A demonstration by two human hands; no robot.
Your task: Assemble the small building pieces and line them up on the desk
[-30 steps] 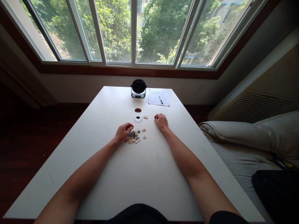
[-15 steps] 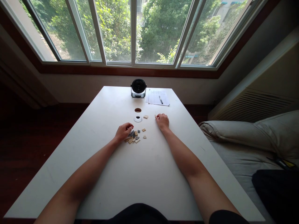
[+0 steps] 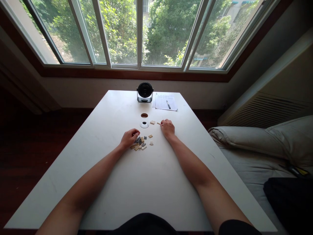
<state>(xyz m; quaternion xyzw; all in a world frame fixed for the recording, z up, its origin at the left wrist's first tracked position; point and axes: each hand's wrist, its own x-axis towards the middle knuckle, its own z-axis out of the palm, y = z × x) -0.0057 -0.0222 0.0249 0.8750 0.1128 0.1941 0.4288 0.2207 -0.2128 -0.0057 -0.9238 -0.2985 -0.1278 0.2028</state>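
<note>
My right hand [image 3: 167,127] pinches a small beige building brick [image 3: 158,123] at its fingertips, low over the table. Just left of that brick lies a flat beige plate with studs [image 3: 152,122]. My left hand [image 3: 130,137] is closed in a pinch at the upper left of a pile of beige and grey building bricks [image 3: 140,143]; what it holds, if anything, is too small to make out. Apart from the pile are a small grey brick [image 3: 145,137], a tan brick [image 3: 150,136] and a white piece [image 3: 151,143].
On the white table [image 3: 146,182], a round hole [image 3: 144,115] has its ring-shaped cover [image 3: 144,124] beside it. Farther back stand a small black fan [image 3: 145,91] and paper sheets [image 3: 163,101] with a pen [image 3: 168,104]. A cushioned seat [image 3: 254,156] borders the right side.
My right hand has moved slightly left, and the beige brick in it now points toward the flat beige plate. My left hand and the pile look unchanged.
</note>
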